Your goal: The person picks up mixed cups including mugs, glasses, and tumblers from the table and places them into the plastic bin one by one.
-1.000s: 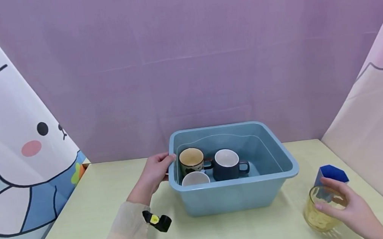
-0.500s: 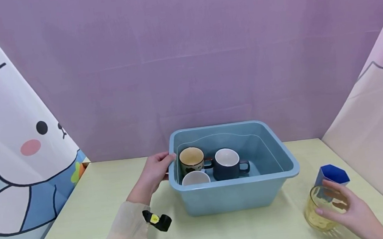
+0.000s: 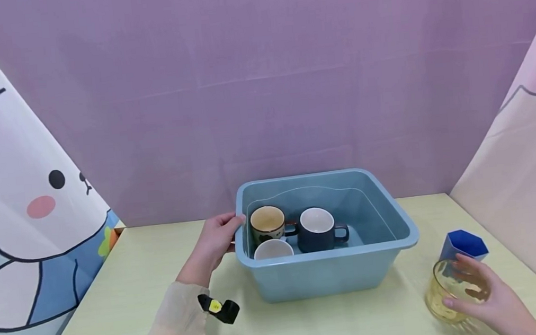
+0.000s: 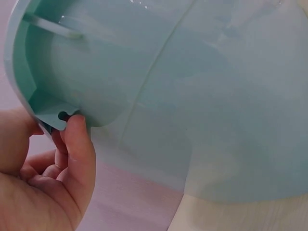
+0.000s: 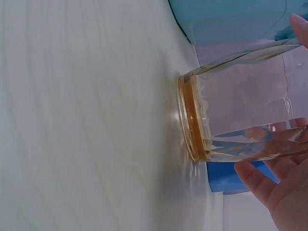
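A light-blue plastic basin [image 3: 325, 274] stands on the table with several mugs in it. At its left rim my left hand [image 3: 217, 240] grips the edge, thumb over the rim; the left wrist view shows the curled fingers [image 4: 79, 142] under the lip. A clear yellowish drinking glass [image 3: 440, 301] stands upright on the table to the right. My right hand [image 3: 491, 291] curves round its upper part, thumb on the near side and fingers behind. In the right wrist view the glass base [image 5: 192, 120] lies close against the tabletop.
Inside the basin are a cream patterned mug [image 3: 268, 223], a dark mug with white inside [image 3: 317, 232] and a white cup [image 3: 273, 249]. A blue hexagonal cup [image 3: 463, 243] stands just behind the glass. A purple cloth [image 3: 261, 93] hangs behind the table.
My right hand's thumb has slid slightly down and the thumb and fingers have spread a little around the glass. The glass, the basin and my left hand stay put.
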Motion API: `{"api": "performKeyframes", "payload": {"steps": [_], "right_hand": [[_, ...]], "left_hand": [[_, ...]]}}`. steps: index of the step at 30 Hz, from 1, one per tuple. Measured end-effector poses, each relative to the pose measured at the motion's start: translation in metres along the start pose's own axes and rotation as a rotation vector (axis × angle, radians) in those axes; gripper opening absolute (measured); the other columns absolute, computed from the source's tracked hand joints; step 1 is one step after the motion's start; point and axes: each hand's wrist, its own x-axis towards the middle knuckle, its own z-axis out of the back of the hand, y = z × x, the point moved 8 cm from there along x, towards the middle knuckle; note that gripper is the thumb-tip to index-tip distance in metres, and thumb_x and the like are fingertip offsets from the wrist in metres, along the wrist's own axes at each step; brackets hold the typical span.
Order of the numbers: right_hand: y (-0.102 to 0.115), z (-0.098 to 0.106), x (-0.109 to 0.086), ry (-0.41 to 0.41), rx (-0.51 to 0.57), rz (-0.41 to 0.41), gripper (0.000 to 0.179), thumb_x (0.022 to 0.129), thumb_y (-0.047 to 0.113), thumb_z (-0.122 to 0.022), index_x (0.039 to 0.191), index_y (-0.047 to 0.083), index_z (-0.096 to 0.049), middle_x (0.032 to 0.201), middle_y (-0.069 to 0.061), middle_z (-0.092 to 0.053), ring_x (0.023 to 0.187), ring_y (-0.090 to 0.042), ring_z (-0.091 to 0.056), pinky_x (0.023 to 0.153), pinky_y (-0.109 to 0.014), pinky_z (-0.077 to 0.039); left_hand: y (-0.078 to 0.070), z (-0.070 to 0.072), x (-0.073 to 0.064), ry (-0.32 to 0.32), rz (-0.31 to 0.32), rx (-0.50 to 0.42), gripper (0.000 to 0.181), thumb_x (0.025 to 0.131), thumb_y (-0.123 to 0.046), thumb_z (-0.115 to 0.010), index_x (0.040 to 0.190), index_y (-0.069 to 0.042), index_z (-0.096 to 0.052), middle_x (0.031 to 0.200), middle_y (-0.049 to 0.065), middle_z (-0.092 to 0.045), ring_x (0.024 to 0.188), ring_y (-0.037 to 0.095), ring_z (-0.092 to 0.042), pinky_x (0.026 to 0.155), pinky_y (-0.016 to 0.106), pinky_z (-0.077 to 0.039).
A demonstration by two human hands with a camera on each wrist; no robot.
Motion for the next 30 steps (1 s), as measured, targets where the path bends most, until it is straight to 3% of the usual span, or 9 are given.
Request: {"api": "performKeyframes", "payload": {"steps": [25, 30], "right_hand": [[0.005, 0.003, -0.003, -0.046, 0.023, -0.013, 0.088, 0.077, 0.018, -0.078, 0.143, -0.005, -0.026, 0.110, 0.045, -0.032, 0.096, 0.028, -0.038, 0.070, -0.009, -0.047], [0.012, 0.006, -0.001, -0.060, 0.018, 0.022, 0.087, 0.077, 0.016, -0.078, 0.144, -0.004, -0.026, 0.111, 0.044, -0.034, 0.097, 0.027, -0.039, 0.070, -0.006, -0.045]], "left_hand": [[-0.002, -0.001, -0.001, 0.007, -0.013, -0.010, 0.040, 0.095, -0.031, -0.054, 0.127, -0.007, -0.059, 0.102, 0.015, -0.065, 0.075, 0.016, -0.065, 0.068, 0.031, -0.058], [-0.004, 0.000, -0.003, 0.005, -0.020, -0.015, 0.040, 0.094, -0.030, -0.055, 0.126, -0.006, -0.060, 0.100, 0.015, -0.065, 0.074, 0.016, -0.065, 0.067, 0.030, -0.058]]}}
